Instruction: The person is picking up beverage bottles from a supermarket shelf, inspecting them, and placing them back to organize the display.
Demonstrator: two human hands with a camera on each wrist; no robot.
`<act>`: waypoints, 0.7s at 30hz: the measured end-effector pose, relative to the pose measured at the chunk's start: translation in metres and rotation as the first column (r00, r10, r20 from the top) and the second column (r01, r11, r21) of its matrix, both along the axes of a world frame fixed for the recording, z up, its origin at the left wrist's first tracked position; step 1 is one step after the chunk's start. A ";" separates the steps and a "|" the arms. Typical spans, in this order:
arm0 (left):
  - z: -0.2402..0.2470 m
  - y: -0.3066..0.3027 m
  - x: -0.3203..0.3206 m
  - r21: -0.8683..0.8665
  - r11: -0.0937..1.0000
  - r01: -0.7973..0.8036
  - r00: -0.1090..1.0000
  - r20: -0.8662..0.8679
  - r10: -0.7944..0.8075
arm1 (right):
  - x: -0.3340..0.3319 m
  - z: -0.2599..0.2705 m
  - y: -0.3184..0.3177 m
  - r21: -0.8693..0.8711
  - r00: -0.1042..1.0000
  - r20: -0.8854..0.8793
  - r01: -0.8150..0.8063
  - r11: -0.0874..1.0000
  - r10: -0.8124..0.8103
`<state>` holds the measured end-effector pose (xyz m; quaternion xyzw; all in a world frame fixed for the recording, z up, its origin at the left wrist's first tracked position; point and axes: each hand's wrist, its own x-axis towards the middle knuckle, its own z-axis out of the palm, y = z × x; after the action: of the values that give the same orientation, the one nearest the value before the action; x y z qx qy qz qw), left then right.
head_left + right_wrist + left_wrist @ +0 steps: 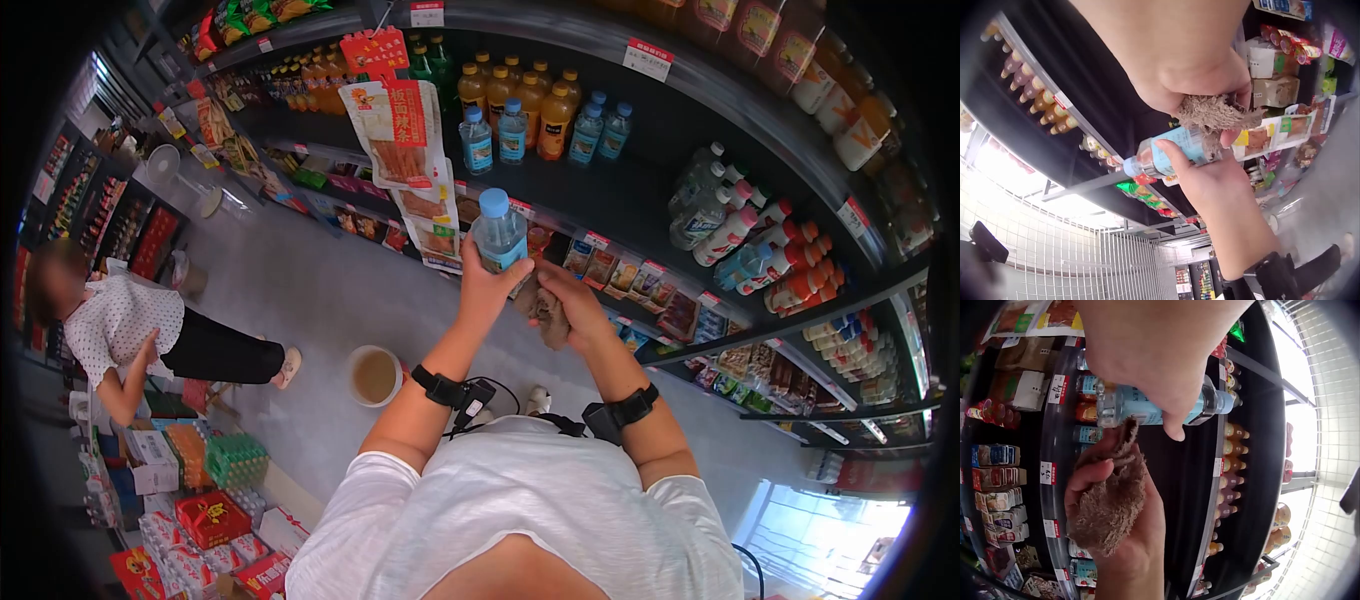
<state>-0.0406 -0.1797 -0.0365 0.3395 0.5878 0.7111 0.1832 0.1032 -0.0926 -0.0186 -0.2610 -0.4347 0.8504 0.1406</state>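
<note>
A clear plastic bottle (497,237) with a light blue cap and blue label is held in my left hand (486,290), in front of the shelves. The left thumb lies across the label of the bottle (1138,407) in the left wrist view. My right hand (577,298) grips a shaggy grey-brown cloth (550,314) just beside the bottle. Seen from the right wrist, the cloth (1216,117) is bunched under the fingers and overlaps the bottle's base. Part of the label is hidden behind the left hand.
Similar blue-capped bottles (511,132) stand on the shelf before orange drinks (555,120). More bottles (725,235) sit at right. Hanging snack packs (395,135) jut out at left. On the floor are a bucket (376,376) and stacked boxes (212,517); another person (130,325) stands left.
</note>
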 end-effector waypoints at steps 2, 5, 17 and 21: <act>0.004 0.014 0.008 0.013 0.995 0.098 0.968 0.232 -0.098 | 0.011 -0.005 0.029 -0.017 1.000 0.004 -0.025 1.000 0.025; 0.000 0.041 0.017 0.096 0.977 0.190 0.849 0.484 -0.213 | 0.021 -0.016 0.068 -0.050 0.999 0.019 -0.028 0.998 0.029; -0.026 0.105 0.044 0.146 0.948 0.282 0.680 0.667 -0.304 | 0.015 -0.015 0.111 0.728 0.946 0.314 -0.186 0.659 -0.081; -0.039 0.131 0.036 -0.058 0.954 0.294 0.923 0.277 -0.268 | 0.004 -0.026 0.135 0.661 0.914 0.384 -0.177 0.729 -0.127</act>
<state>-0.0042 -0.0490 -0.0758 0.3125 0.5372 0.6867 0.3770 0.1075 0.0420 -0.0447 -0.3543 -0.7395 0.5592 0.1220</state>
